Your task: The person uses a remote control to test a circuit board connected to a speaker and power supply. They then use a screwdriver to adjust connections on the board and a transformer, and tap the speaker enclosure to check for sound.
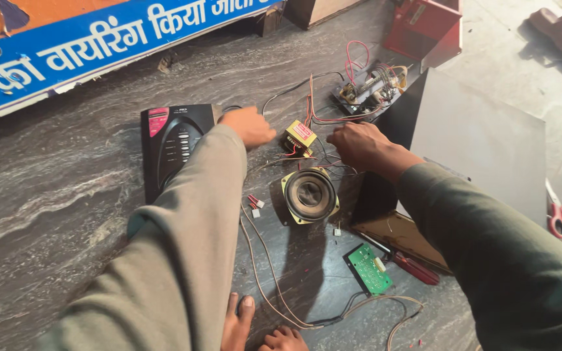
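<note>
While fisted, both hands (248, 125) (356, 144) flank transformer (300, 137).

Open floor (53, 214) lies left of the black front panel (172, 148) — a hand passes there unhindered. Between left hand (250, 125) and right hand (357, 144) the gap is crowded: yellow transformer (300, 138) and a tangle of red and black wires (323, 117). Just below sits the loose speaker cone (309, 194). To the right, the tilted speaker cabinet (476, 143) blocks passage. Nearer the body, green circuit board (369, 268), red-handled screwdriver (414, 267) and trailing cables (268, 273) clutter the floor — a strip between cables and board stays open.
</note>
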Demonstrator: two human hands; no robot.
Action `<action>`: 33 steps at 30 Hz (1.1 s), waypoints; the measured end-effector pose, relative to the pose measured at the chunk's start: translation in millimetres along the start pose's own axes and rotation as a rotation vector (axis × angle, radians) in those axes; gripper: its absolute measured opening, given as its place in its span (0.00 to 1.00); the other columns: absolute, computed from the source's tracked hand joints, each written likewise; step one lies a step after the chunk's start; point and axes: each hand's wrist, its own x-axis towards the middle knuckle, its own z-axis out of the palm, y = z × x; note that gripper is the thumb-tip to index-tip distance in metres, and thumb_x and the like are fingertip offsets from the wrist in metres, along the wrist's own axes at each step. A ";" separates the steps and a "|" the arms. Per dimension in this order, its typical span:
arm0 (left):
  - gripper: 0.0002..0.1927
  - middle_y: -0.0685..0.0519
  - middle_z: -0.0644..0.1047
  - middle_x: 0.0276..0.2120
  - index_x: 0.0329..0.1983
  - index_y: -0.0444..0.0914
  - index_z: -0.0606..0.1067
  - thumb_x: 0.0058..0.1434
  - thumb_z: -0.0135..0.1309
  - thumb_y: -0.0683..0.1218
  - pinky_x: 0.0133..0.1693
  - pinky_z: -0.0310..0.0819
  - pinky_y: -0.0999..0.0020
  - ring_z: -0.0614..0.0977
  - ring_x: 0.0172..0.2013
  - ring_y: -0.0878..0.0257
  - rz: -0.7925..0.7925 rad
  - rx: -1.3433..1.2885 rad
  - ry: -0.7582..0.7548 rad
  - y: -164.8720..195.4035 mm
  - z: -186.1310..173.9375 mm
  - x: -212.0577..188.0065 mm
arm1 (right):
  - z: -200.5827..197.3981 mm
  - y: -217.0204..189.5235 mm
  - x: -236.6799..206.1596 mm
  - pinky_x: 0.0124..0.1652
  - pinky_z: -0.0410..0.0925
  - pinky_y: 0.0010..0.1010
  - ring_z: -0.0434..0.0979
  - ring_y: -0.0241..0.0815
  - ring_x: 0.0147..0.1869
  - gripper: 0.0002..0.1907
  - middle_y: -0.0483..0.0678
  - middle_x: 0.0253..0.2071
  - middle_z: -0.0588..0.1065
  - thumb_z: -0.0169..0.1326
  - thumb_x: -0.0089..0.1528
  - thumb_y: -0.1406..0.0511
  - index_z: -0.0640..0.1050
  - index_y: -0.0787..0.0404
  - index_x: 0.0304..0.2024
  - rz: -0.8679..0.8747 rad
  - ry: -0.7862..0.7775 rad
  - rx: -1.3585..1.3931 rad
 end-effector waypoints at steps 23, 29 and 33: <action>0.16 0.43 0.81 0.30 0.34 0.39 0.79 0.67 0.46 0.52 0.39 0.77 0.48 0.83 0.36 0.43 0.079 -0.356 0.103 16.4 -7.8 -1.2 | 73.5 -23.4 51.0 0.42 0.75 0.39 0.86 0.50 0.39 0.11 0.54 0.35 0.82 0.60 0.54 0.66 0.84 0.58 0.39 0.107 0.216 0.720; 0.14 0.43 0.81 0.31 0.36 0.39 0.79 0.65 0.48 0.52 0.39 0.77 0.49 0.83 0.36 0.43 0.119 -0.343 0.074 13.5 -3.3 -16.2 | 45.9 -37.5 70.0 0.39 0.72 0.45 0.81 0.58 0.38 0.07 0.56 0.31 0.79 0.61 0.54 0.64 0.83 0.58 0.34 -0.054 0.220 0.487; 0.10 0.44 0.82 0.32 0.35 0.38 0.80 0.61 0.50 0.47 0.40 0.78 0.50 0.84 0.37 0.45 0.087 -0.292 0.090 8.7 8.0 -17.6 | 33.7 -48.4 73.6 0.39 0.72 0.47 0.80 0.59 0.38 0.06 0.56 0.32 0.79 0.58 0.57 0.64 0.83 0.58 0.33 -0.035 0.164 0.414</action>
